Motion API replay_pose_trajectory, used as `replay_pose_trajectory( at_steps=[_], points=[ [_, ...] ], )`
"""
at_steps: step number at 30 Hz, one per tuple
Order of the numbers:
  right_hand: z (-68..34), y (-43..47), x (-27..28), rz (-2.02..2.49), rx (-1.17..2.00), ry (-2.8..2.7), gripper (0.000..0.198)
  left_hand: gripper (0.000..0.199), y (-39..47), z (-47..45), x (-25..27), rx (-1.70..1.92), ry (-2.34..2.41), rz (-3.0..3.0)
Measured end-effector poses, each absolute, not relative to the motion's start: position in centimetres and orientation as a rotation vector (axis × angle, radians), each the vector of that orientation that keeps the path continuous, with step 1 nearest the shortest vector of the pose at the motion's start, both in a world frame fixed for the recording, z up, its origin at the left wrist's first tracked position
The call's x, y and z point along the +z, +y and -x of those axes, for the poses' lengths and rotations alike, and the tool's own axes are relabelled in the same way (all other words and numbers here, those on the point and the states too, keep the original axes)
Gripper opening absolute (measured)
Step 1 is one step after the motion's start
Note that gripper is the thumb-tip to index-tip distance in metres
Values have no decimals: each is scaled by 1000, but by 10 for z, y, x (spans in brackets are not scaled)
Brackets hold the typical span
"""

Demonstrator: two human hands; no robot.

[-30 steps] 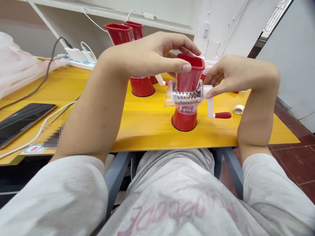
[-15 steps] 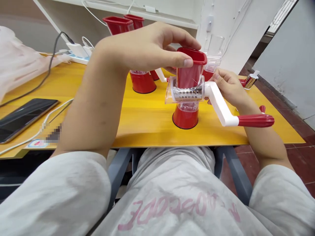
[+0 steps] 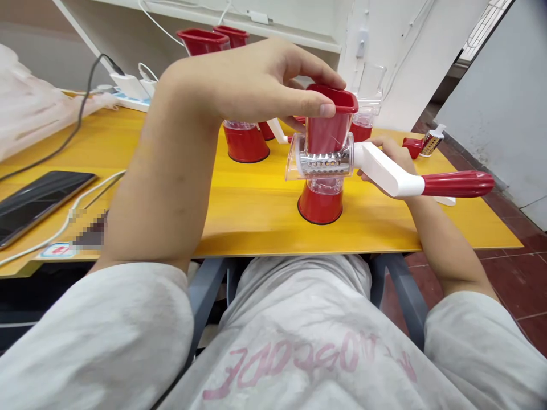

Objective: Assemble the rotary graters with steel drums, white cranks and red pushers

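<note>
A rotary grater [image 3: 325, 165] stands upright on the yellow table, with a red base, a clear body and a perforated metal drum inside. My left hand [image 3: 273, 85] is closed over its red hopper [image 3: 333, 122], thumb on the near side and fingers across the far rim. From the drum's right end, a white crank [image 3: 387, 171] with a red grip [image 3: 459, 184] points right. Behind the crank arm, close to the hub, is my right hand [image 3: 395, 154]; its fingers curl around the arm and are partly hidden.
More red-based graters [image 3: 245, 142] stand behind my left forearm, and a clear-topped one [image 3: 362, 130] stands at the back. A loose grating drum [image 3: 431, 141] lies at the right. On the left are a phone [image 3: 43, 199], cables, a power strip [image 3: 128, 102] and a plastic bag [image 3: 29, 102].
The crank has turned, its red grip swinging upward and outward to the right. My right hand has shifted slightly, more behind the crank arm. The left hand keeps its hold.
</note>
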State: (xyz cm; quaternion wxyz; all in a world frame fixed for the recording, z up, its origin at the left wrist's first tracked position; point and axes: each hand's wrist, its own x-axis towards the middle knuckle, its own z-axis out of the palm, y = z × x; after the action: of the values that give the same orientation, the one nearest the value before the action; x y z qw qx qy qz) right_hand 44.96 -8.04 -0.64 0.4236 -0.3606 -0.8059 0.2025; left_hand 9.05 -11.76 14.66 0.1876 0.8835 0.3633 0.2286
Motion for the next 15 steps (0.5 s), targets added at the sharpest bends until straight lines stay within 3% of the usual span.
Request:
replay_pose_trajectory(
  at_steps=[2, 5, 12, 15],
  points=[
    [-441, -83, -7, 868, 370, -1993, 83, 98, -116, -90, 146, 643, 1021, -2487],
    [-425, -88, -9, 843, 434, -1920, 89, 97, -114, -89, 146, 651, 1030, -2491],
    [-431, -97, 3, 1028, 899, -2014, 114, 98, -110, -88, 142, 674, 991, -2465],
    [-462, -101, 23, 896, 1312, -2347, 104, 96, -110, -89, 143, 666, 962, -2439]
  ],
)
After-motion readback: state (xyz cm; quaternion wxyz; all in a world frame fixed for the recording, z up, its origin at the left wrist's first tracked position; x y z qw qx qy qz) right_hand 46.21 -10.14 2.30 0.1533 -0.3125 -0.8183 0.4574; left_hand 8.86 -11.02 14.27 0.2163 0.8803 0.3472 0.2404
